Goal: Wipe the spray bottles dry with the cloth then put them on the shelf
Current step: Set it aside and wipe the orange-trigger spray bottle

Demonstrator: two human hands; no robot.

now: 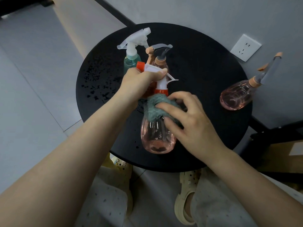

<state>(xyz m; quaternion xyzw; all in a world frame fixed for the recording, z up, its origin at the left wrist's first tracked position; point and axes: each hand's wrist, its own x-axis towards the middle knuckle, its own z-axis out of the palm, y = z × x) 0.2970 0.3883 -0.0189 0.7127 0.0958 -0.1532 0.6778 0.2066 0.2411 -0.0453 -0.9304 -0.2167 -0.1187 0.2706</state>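
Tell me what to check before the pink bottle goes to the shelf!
1. Left hand grip on the white trigger head: ok.
2. Grey-green fluffy cloth pressed by right hand on the clear pink plastic spray bottle: ok.
3. Bottle fully dry: cannot tell.
4. Round black table dry: not ok, droplets at left.
5. Shelf in sight: not ok.
6. Other bottles wiped: cannot tell.

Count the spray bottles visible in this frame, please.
4. A pink bottle held by the left hand while the right hand wipes it; a teal bottle and a peach-capped bottle behind; another pink bottle at right. None appears hidden.
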